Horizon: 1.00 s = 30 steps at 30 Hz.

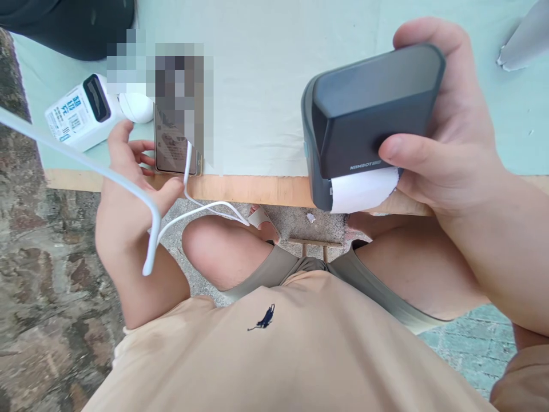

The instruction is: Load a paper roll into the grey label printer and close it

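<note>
My right hand [461, 137] is closed around a dark grey label printer [373, 114] marked NIIMBOT, raised over the table's front edge. White label paper [362, 191] sticks out of the printer's lower end. On the left, my left hand [122, 189] has its fingers apart beside a phone [175, 151] lying at the table edge. Its fingertips are at or near the phone's left side; whether they touch is unclear. The phone's upper part is hidden by pixel blurring. A white cable [206, 209] runs by the phone and loops below my left hand.
A white device with a dark display [71, 117] lies left of the phone, next to a white rounded object [136, 107]. A black object [72, 26] is at the back left and a grey-white roll [525, 43] at the right. The wooden table edge [257, 189] crosses before my knees.
</note>
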Available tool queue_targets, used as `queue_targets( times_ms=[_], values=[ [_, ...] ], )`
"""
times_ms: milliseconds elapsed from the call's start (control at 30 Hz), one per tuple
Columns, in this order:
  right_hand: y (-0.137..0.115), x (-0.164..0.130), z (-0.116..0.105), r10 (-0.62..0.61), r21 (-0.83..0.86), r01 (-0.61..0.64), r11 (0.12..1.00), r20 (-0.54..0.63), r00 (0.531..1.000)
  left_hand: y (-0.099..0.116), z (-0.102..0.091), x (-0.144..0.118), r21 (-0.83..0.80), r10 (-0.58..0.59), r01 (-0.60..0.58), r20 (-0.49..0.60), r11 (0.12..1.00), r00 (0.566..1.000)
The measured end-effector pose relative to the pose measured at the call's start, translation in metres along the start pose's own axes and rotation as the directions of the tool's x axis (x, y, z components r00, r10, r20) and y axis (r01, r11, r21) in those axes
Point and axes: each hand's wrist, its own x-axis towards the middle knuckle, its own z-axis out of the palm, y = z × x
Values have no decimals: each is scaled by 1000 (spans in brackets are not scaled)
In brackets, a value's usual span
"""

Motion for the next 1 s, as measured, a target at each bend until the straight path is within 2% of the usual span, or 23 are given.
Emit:
queue_targets(
  times_ms=[200, 367, 500, 667, 1000],
  values=[
    [1, -1, -1, 4, 8, -4, 1000, 20, 1000, -3, 8, 3, 28, 50, -49, -19, 998, 999],
    [1, -1, -3, 13, 11, -13, 1000, 3, 1000, 10, 20, -5, 73, 51, -41, -139, 996, 989],
    [2, -2, -4, 38, -2, -38, 999, 9, 999, 14, 26, -9, 55, 74, -64, -190, 996, 979],
    [2, -2, -6, 61, -34, -61, 998, 10, 998, 9, 25, -8, 25, 64, -60, -183, 998, 981],
    [-3, 0, 1, 17, 3, -17, 1000, -27, 999, 14, 26, -9, 10, 61, -61, -184, 998, 981]
  ],
)
